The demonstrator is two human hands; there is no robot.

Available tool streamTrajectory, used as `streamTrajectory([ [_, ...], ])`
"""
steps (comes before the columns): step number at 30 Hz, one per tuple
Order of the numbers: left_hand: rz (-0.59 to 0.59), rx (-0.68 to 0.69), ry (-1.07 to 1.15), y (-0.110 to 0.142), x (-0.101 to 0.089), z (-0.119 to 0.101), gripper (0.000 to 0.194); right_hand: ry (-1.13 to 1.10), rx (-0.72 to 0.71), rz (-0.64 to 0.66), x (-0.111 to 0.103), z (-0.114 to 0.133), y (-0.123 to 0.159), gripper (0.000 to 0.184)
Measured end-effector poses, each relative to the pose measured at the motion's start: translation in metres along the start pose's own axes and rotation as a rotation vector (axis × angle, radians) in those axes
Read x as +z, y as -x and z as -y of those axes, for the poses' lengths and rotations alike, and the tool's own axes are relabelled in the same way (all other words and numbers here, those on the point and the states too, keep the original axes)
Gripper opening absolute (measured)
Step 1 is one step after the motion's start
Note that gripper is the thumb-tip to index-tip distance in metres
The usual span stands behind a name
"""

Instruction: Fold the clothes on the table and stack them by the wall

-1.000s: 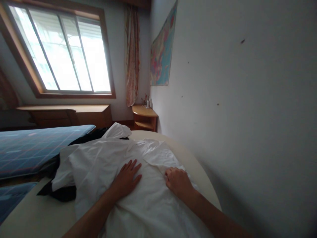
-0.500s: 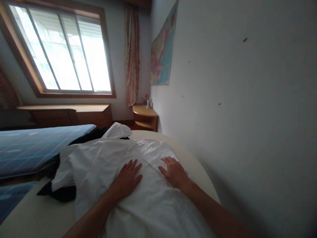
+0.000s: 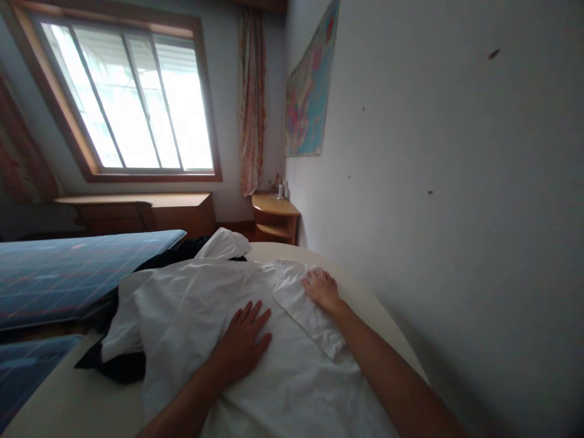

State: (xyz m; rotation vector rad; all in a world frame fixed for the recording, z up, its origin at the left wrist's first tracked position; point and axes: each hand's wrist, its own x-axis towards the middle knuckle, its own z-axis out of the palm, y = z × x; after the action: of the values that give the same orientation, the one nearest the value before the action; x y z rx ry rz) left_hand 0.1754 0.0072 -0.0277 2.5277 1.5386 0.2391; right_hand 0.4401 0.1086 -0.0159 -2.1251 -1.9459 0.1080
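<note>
A white shirt (image 3: pixel 182 304) lies spread over a round cream table (image 3: pixel 387 316). On its right side a sleeve (image 3: pixel 314 322) is laid inward over the body of the shirt. My left hand (image 3: pixel 244 340) rests flat on the middle of the cloth, fingers spread. Farther forward, my right hand (image 3: pixel 323 289) lies with its fingers on the sleeve's upper part, close to the shirt's right edge. Dark cloth (image 3: pixel 121 367) shows from beneath the shirt at the left. The shirt's near end runs out of view.
Left of the table is a blue plaid mattress (image 3: pixel 68 274). Beyond stand a wooden desk (image 3: pixel 182 201) under the window and a small corner shelf (image 3: pixel 276 207). The white wall (image 3: pixel 456 255) with a map (image 3: pixel 310 103) runs close along the right.
My right hand has moved forward along the sleeve toward its upper end, uncovering more of it. My left hand stays on the shirt's middle. The view has turned slightly left.
</note>
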Motion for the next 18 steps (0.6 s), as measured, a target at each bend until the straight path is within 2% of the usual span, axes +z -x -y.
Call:
streamTrajectory([
  [6, 0.002, 0.005, 0.012, 0.000, -0.001, 0.000, 0.056, 0.009, 0.076, -0.031, 0.011, -0.001, -0.016, 0.059],
  [11, 0.019, -0.001, 0.003, -0.001, -0.001, -0.001, 0.057, 0.019, 0.116, -0.039, 0.008, -0.001, -0.022, 0.061],
  [16, 0.012, -0.002, -0.010, -0.001, -0.002, -0.001, 0.056, 0.041, 0.098, -0.063, 0.002, 0.020, -0.007, 0.065],
  [18, 0.010, 0.002, -0.010, -0.001, -0.003, -0.001, 0.055, 0.017, 0.087, -0.012, 0.005, 0.031, 0.006, 0.071],
])
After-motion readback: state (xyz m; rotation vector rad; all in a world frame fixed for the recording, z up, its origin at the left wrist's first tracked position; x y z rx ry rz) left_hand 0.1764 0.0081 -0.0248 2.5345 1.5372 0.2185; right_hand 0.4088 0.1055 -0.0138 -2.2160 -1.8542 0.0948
